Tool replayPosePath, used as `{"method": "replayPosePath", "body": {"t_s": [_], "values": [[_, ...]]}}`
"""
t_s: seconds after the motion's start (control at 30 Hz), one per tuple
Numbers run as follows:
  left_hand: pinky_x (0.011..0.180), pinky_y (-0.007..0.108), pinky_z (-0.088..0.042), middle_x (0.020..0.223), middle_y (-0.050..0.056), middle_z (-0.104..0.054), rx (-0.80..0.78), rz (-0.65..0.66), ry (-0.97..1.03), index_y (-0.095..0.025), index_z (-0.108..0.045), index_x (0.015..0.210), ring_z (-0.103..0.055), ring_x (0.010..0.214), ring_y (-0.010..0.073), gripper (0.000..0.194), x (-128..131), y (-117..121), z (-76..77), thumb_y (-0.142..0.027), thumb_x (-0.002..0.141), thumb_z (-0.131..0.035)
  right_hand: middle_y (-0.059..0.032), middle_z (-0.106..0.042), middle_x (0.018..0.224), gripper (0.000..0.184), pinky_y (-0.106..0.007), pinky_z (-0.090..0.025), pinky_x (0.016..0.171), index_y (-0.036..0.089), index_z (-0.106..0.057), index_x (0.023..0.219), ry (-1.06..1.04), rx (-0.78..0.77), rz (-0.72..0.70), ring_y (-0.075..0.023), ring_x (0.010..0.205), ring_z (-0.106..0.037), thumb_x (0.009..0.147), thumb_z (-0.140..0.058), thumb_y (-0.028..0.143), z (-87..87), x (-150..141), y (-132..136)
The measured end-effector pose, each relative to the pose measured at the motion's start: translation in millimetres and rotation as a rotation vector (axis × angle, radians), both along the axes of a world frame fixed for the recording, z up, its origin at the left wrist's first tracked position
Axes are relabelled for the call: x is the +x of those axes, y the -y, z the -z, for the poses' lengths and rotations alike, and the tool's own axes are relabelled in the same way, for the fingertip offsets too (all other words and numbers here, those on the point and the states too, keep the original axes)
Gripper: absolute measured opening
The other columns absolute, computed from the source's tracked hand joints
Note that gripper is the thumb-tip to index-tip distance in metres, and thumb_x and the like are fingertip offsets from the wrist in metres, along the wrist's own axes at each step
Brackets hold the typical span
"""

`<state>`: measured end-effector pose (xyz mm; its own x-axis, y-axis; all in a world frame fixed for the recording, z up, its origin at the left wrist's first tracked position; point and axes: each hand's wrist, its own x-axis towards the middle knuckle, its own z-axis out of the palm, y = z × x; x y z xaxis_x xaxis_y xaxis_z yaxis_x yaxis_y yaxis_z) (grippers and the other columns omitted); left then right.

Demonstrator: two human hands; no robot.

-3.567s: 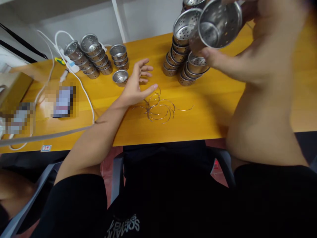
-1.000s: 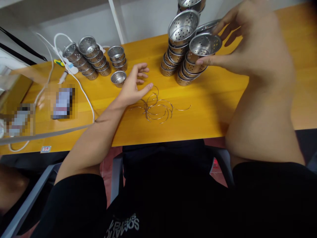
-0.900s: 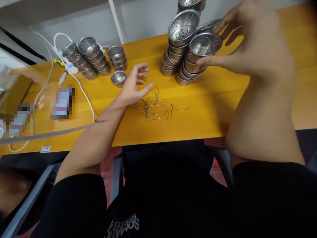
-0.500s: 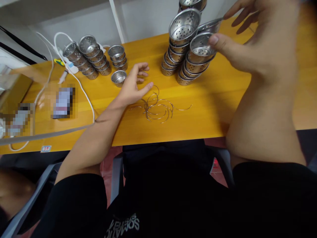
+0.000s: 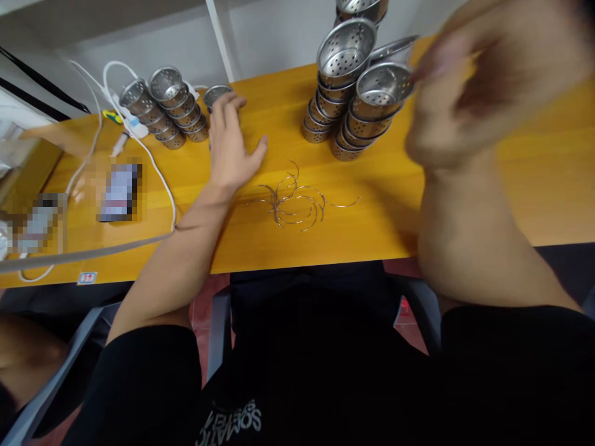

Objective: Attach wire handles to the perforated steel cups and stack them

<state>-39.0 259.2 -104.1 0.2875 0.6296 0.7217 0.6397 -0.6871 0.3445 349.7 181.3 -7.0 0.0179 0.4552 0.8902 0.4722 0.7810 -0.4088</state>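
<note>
My left hand (image 5: 231, 145) is open, its fingers spread over a short stack of perforated metal cups (image 5: 215, 95) and covering most of it. Whether it touches them I cannot tell. Smeared by motion, my right hand (image 5: 478, 93) hangs in the air just right of a leaning stack of perforated metal cups (image 5: 379, 93); its fingers are too blurred to read. Beside that stands another tall stack of cups (image 5: 346, 52), with a tilted metal piece (image 5: 395, 48) behind. Several thin curved wires (image 5: 300, 201) lie in a loose tangle between my hands.
Two more cup stacks, one outer (image 5: 139, 102) and one inner (image 5: 170, 90), stand at the back left beside a white power strip (image 5: 134, 126). A white cable (image 5: 155, 164) loops around a phone (image 5: 119, 192). A numbered label (image 5: 87, 278) marks the table's front edge.
My left hand has moved left and back from beside the wires to over the short cup stack. My right hand has drawn away from the leaning stack's top cup, turning as it moves.
</note>
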Motion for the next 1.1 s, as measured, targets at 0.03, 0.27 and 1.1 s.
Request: {"method": "replayPosePath", "body": {"t_s": [0.03,0.27,1.1], "values": [[0.162,0.078,-0.041,0.193,0.012,-0.061,-0.054,-0.084,0.001,-0.044,-0.055,0.179,-0.044,0.193,0.0429,0.090,-3.5,2.3,-3.5,-0.080,0.108,-0.096,0.0013,-0.074,0.090,0.064,-0.059,-0.063,0.106,0.032,-0.068,0.089,0.168,0.222,-0.068,-0.0272,0.092,-0.078,0.120,-0.064,0.088,-0.8,-13.0,9.8],[0.171,0.074,-0.018,0.203,0.024,-0.045,-0.466,-0.320,-0.060,-0.020,-0.053,0.176,-0.031,0.198,0.0505,0.124,-15.8,9.8,-1.3,-0.056,0.079,-0.120,-0.0149,-0.082,0.158,0.060,-0.047,-0.067,0.102,0.028,-0.083,0.164,1.029,-0.521,-0.535,-0.0384,0.128,-0.085,0.118,-0.089,0.066,25.9,-51.6,35.3],[0.161,0.068,-0.044,0.182,0.025,-0.067,-0.460,0.058,-0.006,-0.021,-0.055,0.178,-0.063,0.180,0.0530,0.127,-5.0,-35.3,46.5,-0.056,0.079,-0.125,-0.0121,-0.079,0.128,0.010,-0.041,-0.050,0.087,0.023,-0.080,0.118,1.085,-0.609,-0.415,-0.0281,0.101,-0.071,0.117,-0.073,0.017,46.0,-70.9,21.4]]}}
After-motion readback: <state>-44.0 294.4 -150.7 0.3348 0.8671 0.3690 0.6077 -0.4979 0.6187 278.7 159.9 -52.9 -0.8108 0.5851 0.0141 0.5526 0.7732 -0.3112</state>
